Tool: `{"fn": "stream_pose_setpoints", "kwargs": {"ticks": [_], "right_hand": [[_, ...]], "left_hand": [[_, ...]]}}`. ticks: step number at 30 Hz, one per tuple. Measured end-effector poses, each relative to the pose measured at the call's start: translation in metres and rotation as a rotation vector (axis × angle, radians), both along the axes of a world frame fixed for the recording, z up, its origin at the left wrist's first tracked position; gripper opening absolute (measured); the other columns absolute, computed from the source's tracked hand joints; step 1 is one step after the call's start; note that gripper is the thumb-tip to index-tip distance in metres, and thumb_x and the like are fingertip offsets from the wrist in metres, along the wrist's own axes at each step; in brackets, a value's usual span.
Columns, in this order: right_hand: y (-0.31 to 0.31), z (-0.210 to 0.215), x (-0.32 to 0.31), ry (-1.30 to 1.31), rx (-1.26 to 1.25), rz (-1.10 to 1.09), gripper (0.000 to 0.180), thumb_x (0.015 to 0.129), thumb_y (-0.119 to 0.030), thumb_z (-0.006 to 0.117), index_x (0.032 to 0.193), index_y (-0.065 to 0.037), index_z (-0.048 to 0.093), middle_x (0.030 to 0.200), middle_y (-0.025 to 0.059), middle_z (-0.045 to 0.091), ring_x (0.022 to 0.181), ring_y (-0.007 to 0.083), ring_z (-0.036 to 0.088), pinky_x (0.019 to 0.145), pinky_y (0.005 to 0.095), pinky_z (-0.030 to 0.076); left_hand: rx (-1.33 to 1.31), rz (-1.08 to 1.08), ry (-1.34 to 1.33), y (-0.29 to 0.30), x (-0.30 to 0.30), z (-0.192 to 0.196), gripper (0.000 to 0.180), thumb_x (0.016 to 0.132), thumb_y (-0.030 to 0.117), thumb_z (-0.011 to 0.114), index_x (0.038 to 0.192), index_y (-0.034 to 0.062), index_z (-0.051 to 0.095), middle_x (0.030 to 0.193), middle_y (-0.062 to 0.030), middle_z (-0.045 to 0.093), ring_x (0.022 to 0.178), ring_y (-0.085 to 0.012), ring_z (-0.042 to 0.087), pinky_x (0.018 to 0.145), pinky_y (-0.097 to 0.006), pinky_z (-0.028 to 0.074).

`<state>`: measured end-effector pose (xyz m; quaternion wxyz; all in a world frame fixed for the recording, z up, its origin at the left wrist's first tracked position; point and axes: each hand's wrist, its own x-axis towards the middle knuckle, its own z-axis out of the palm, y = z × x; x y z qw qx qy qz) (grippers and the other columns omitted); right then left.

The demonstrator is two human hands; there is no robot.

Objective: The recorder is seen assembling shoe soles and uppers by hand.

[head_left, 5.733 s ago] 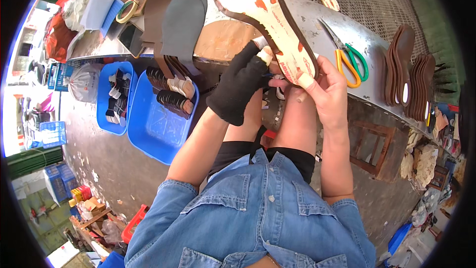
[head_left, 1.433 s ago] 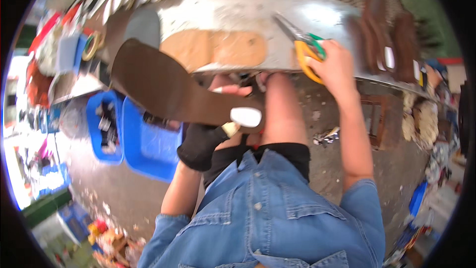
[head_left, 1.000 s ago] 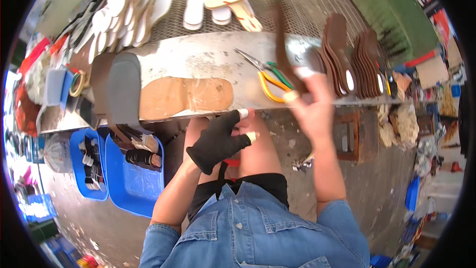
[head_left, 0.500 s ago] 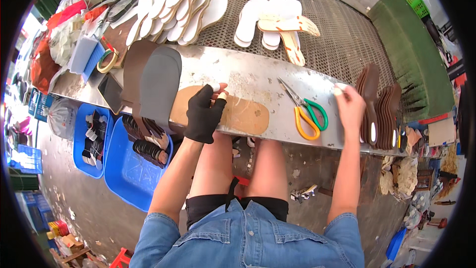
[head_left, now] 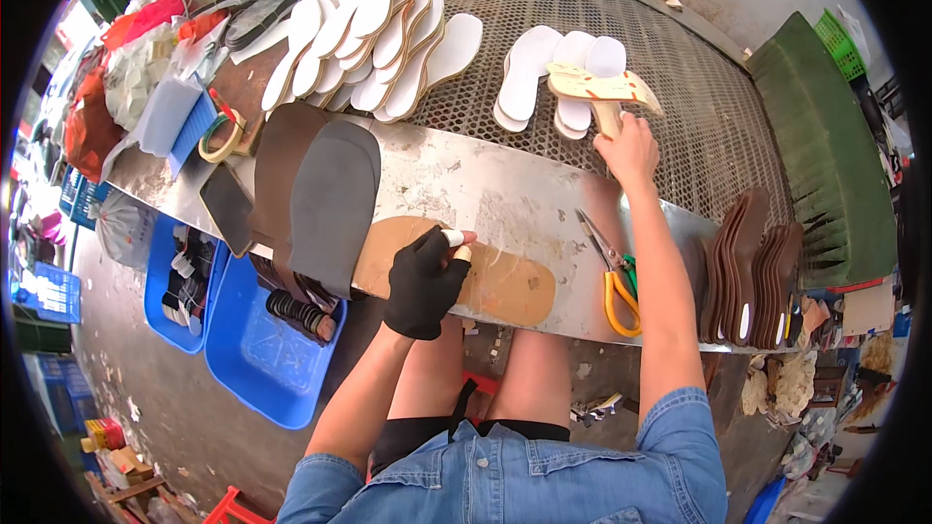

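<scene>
My left hand (head_left: pixel 425 281), in a black glove with white wraps on bare fingertips, is held over a brown insole-shaped board (head_left: pixel 510 283). Its fingers are curled in, with nothing visible in them. Stretched out to the far right, my right hand (head_left: pixel 633 153) has its fingers closed on the near end of a cream insole (head_left: pixel 606 118). A second cream insole with red marks (head_left: pixel 590 83) lies crosswise over it. White insoles (head_left: pixel 529 63) lie just beside and under these. Scissors with yellow and green handles (head_left: pixel 617 277) rest on the metal strip, partly behind my right forearm.
A pile of white insoles (head_left: pixel 374 15) covers the far left of the mesh table (head_left: pixel 699 78). Grey (head_left: pixel 335 194) and brown sole sheets lie to the left. Stacked brown soles (head_left: pixel 738 277) stand on the right. Blue bins (head_left: pixel 262 369) sit below the left edge.
My right hand has moved from the metal strip near the brown stack, forward and left, onto the cream insole. My left hand stays curled over the brown board. The whole view has shifted slightly.
</scene>
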<state>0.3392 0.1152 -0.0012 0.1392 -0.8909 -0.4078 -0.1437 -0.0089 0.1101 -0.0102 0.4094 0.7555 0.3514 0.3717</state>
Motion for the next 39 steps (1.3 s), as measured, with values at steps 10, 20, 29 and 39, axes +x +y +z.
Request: {"fn": "stream_pose_setpoints", "kwargs": {"ticks": [10,20,29,39], "right_hand": [[0.001,0.045,-0.024,-0.109,-0.158,0.101,0.035,0.071,-0.030,0.066,0.088,0.000,0.060,0.077,0.0201,0.066,0.075,0.0364,0.066,0.066,0.0453,0.053],[-0.025,0.018,-0.001,0.006,0.048,0.101,0.030,0.077,-0.029,0.062,0.089,-0.001,0.058,0.077,0.0214,0.064,0.077,0.0378,0.065,0.069,0.0464,0.051],[-0.095,0.042,0.003,0.511,0.785,0.407,0.038,0.076,-0.014,0.063,0.109,0.003,0.054,0.081,0.0071,0.061,0.068,0.0139,0.056,0.064,0.0276,0.046],[-0.133,0.062,-0.088,0.070,0.322,0.810,0.050,0.061,-0.012,0.070,0.107,-0.001,0.054,0.092,0.0137,0.054,0.082,0.0314,0.053,0.075,0.0410,0.044]], "left_hand": [[0.196,-0.081,-0.050,0.023,0.028,0.011,0.020,0.076,0.009,0.064,0.096,0.0094,0.064,0.088,-0.0081,0.062,0.075,-0.0243,0.060,0.063,-0.034,0.049],[0.627,-0.190,0.417,0.069,0.172,-0.014,0.042,0.077,0.026,0.064,0.114,0.0077,0.059,0.127,-0.0086,0.054,0.126,-0.0303,0.040,0.104,-0.044,0.033],[-0.162,-0.216,0.029,0.080,0.162,0.033,0.034,0.084,0.033,0.063,0.108,0.0098,0.061,0.104,-0.0080,0.064,0.091,-0.0201,0.063,0.075,-0.031,0.050],[-0.943,-0.515,-0.391,0.110,0.093,0.082,0.052,0.084,0.039,0.065,0.119,0.0028,0.050,0.107,-0.0113,0.060,0.094,-0.0217,0.060,0.083,-0.037,0.051]]}}
